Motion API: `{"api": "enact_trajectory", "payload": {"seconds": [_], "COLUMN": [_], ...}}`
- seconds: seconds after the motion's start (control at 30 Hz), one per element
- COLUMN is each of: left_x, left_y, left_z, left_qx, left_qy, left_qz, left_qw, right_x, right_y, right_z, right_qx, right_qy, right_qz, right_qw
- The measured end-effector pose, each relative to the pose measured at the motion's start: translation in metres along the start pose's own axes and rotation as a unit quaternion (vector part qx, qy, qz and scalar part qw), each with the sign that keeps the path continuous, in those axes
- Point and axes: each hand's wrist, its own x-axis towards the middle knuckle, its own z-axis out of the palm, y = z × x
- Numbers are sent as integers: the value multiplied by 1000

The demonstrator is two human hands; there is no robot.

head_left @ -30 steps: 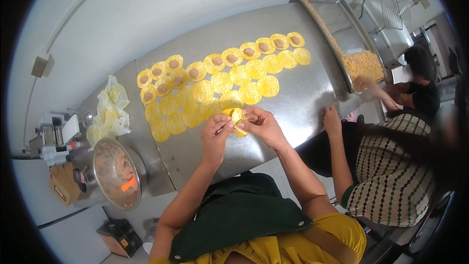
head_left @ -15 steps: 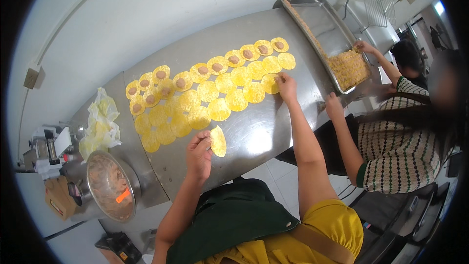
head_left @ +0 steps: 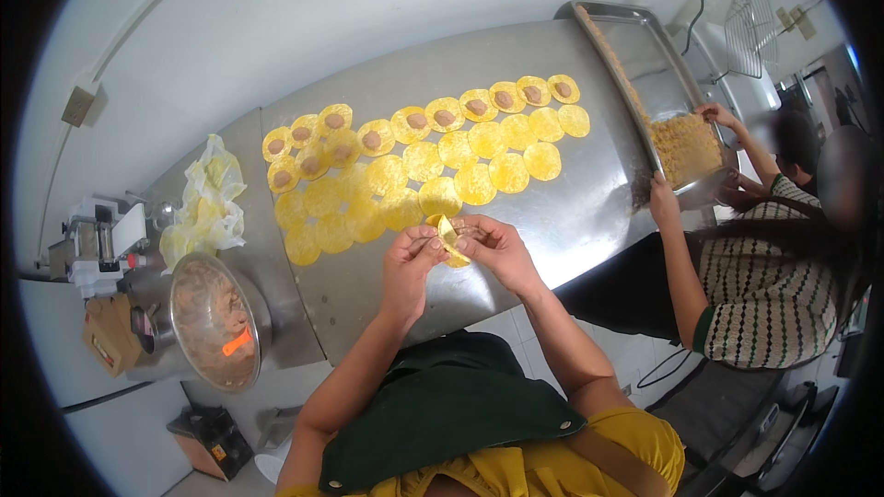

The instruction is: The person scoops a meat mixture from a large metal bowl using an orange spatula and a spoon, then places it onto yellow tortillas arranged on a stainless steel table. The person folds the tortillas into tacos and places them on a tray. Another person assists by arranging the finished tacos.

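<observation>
In front of my body, above the near edge of the steel table, both hands meet at a few yellow tortillas (head_left: 448, 237). My left hand (head_left: 408, 267) pinches them from one side, and my right hand (head_left: 500, 253) has its fingers closed on the other side. They look bent and partly parted; their exact number is hidden by my fingers. Just beyond lie rows of flat bare tortillas (head_left: 474, 182), some overlapping. Along the far row and at the left end, tortillas carry a dab of brown filling (head_left: 443, 113).
A steel bowl (head_left: 256, 308) of brown filling with an orange-handled tool (head_left: 237, 342) stands left, beside a crumpled plastic bag (head_left: 207, 193). At right, a co-worker in a patterned top (head_left: 764, 294) grips a large metal tray (head_left: 635, 74) holding rolled pieces (head_left: 686, 149).
My right hand has left the tortilla at the right end of the near row and come back to the tortillas in my left hand. The co-worker's nearer hand now holds the tray's edge.
</observation>
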Motion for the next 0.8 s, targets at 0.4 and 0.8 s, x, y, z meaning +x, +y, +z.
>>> {"api": "enact_trajectory", "payload": {"seconds": [0.4, 0.8], "left_x": [-2, -14], "left_y": [-5, 7], "left_z": [-1, -23], "left_qx": [42, -94], "left_qy": [13, 16], "left_qz": [22, -83], "left_qw": [999, 992], "right_x": [6, 83], "right_y": [0, -3], "right_z": [-21, -263], "right_qx": [-162, -336], "right_qy": [65, 412], "right_qz": [7, -108], "right_qw": [985, 840]}}
